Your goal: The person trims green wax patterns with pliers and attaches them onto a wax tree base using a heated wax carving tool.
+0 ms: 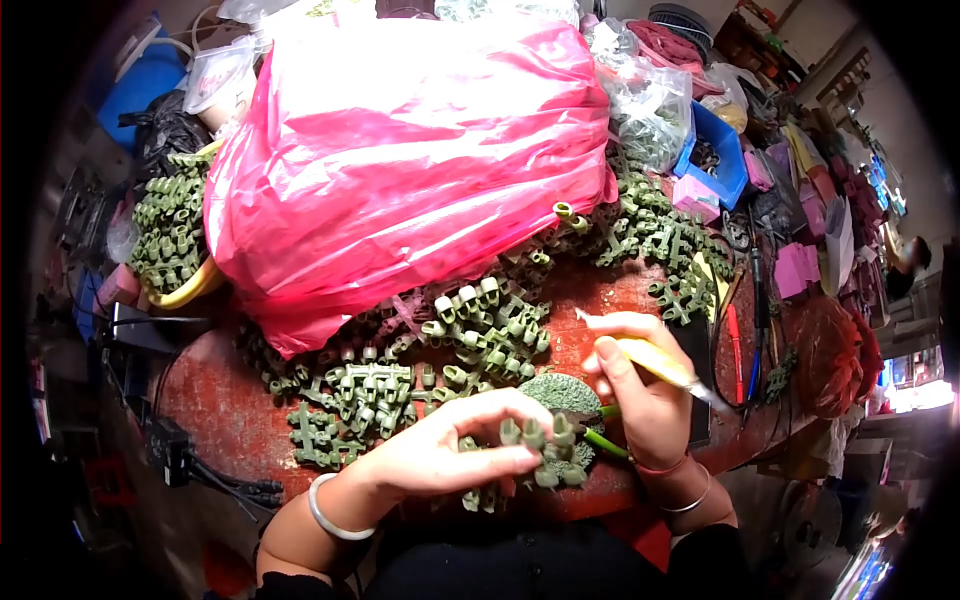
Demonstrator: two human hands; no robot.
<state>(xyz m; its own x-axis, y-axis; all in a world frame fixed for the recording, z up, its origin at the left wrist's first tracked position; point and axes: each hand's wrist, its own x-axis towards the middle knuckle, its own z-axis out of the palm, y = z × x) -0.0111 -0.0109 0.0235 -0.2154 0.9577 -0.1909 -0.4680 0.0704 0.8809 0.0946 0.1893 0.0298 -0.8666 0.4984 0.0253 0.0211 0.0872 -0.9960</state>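
Note:
My left hand (470, 440) is closed around a green moulded piece (540, 450) with several short hollow tubes, held low in front of my body. In my right hand (645, 390) a yellow-handled tool (655, 360) with a thin metal end lies between thumb and fingers, pointing right. Green-handled nippers (605, 443) are also in that hand; their dark jaws reach the green piece, but whether they touch it I cannot tell. Just behind both hands lies a round, rough green pad (560, 392).
A large pink plastic bag (420, 170) covers the table's middle. Heaps of green moulded pieces (370, 390) lie before it, and more fill a yellow-rimmed basket (185, 290). At right are a red pen (735, 345), a blue bin (715, 150) and a red bag (835, 355).

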